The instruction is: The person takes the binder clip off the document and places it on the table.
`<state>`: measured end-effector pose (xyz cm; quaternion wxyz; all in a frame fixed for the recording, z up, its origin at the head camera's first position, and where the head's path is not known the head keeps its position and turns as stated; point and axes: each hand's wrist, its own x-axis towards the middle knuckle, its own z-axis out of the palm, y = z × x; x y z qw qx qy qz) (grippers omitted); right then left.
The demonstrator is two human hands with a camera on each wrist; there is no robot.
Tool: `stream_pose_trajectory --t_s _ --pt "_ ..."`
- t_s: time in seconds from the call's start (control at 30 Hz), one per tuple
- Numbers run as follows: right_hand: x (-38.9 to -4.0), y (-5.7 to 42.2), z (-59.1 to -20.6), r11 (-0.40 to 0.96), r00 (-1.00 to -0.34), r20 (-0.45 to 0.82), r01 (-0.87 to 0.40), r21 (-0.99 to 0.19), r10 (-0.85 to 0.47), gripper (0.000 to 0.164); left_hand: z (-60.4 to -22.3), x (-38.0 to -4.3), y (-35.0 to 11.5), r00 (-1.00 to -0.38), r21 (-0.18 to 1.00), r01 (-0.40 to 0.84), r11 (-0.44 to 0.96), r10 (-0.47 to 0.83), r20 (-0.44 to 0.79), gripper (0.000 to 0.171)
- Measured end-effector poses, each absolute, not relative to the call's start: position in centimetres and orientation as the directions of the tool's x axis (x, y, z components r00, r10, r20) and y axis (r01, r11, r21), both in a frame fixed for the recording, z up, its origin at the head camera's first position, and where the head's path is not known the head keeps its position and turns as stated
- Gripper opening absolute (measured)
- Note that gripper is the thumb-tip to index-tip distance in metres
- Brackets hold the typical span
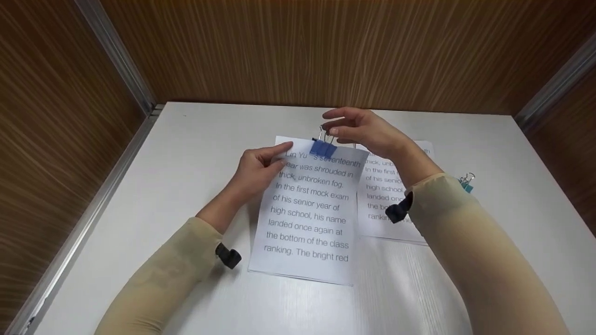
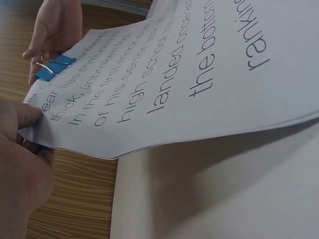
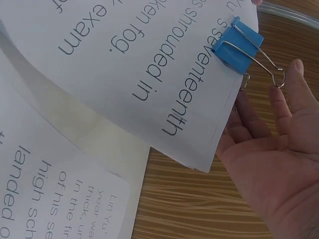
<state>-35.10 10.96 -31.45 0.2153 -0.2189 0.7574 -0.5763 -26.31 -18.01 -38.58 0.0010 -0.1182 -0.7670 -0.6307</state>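
My left hand (image 1: 255, 172) pinches the upper left edge of a stack of printed papers (image 1: 305, 218), thumb on top and fingers underneath, as the left wrist view shows. The top of the stack is lifted off the table. A blue binder clip (image 1: 323, 149) sits on the top edge, clamped over the papers with its wire handles sticking up. My right hand (image 1: 372, 132) is at those handles, fingers loosely bent. In the right wrist view, the thumb and fingers of the right hand (image 3: 279, 159) stand apart around the handle ends without a visible grip.
A second printed stack (image 1: 379, 195) lies flat to the right, partly under the right forearm. Beside it, a teal binder clip (image 1: 466, 185) shows past the right sleeve. The white table (image 1: 186, 186) meets wood-grain panels (image 1: 279, 56) at the back and sides.
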Motion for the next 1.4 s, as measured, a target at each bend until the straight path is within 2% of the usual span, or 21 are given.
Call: stream_pose_trajectory --t_s 0.3,0.57,0.8,0.93,1.07,1.4 --pt "-34.8 10.7 -31.6 0.250 -0.835 -0.072 -0.080 -0.965 -0.545 0.045 -38.6 -26.3 -17.8 -0.971 0.968 0.187 0.168 0.183 0.156 0.043" --pt "-34.6 10.4 -31.7 0.226 -0.847 0.044 -0.190 -0.955 -0.529 0.031 -38.6 -26.4 -17.8 -0.969 0.965 0.185 0.183 0.199 0.148 0.043" --pt "-34.4 11.1 -31.2 0.194 -0.919 0.123 -0.207 -0.959 -0.374 0.024 -39.2 -26.6 -17.8 -0.974 0.959 0.177 0.223 0.181 0.138 0.044" --pt "-34.3 13.1 -30.7 0.224 -0.944 0.123 -0.197 -0.955 -0.307 0.025 -39.8 -27.2 -17.8 -0.978 0.962 0.158 0.223 0.168 0.122 0.045" --pt "-34.0 16.0 -30.3 0.311 -0.961 0.083 -0.166 -0.936 -0.264 0.029 -40.4 -27.9 -18.0 -0.983 0.966 0.131 0.223 0.152 0.099 0.046" --pt "-32.6 24.1 -31.4 0.451 -0.986 -0.024 -0.054 -0.891 -0.165 0.039 -41.3 -29.1 -18.7 -0.997 0.961 -0.019 0.276 0.061 -0.037 0.050"
